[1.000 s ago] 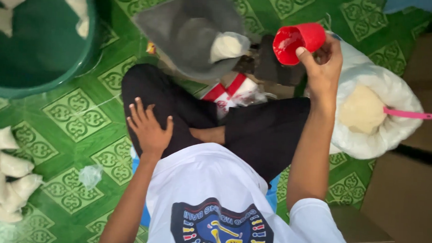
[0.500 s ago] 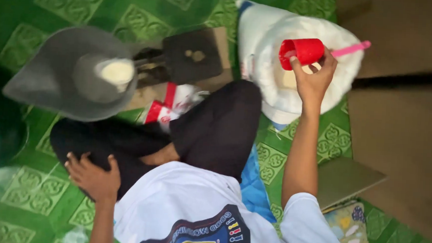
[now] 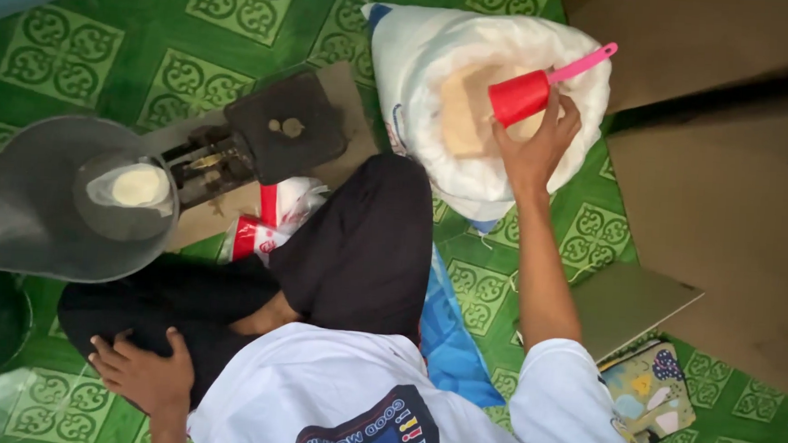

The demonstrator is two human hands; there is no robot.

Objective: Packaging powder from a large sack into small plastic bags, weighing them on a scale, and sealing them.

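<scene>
Over the open white sack (image 3: 469, 154), right hand (image 3: 534, 148) fingers wrapped tight around red scoop (image 3: 519, 97), pink handle sticking out past the grip. Left hand (image 3: 139, 370) flat, fingers spread on black-trousered knee, holding nothing. Grey scale pan (image 3: 26, 220) well apart, left of the sack.

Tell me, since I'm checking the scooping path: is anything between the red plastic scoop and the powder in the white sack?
Nothing visible. The right hand holds the red plastic scoop directly over the open white sack, above its pale powder.
</scene>
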